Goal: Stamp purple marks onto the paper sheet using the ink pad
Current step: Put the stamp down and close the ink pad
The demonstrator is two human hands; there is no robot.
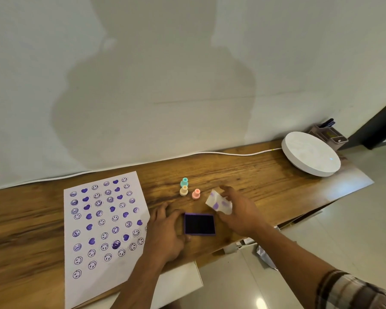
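A white paper sheet covered with purple smiley and heart marks lies at the left of the wooden table. The open purple ink pad sits right of it near the front edge. My left hand rests flat on the table against the pad's left side, fingers spread, holding nothing. My right hand hovers right of the pad and pinches a white tissue stained with purple. Three small stamps stand behind the pad: teal, cream and pink.
A round white disc lies at the table's far right, with a brown pen holder behind it. A white cable runs along the wall. White boxes and wrapping sit below the table's front edge.
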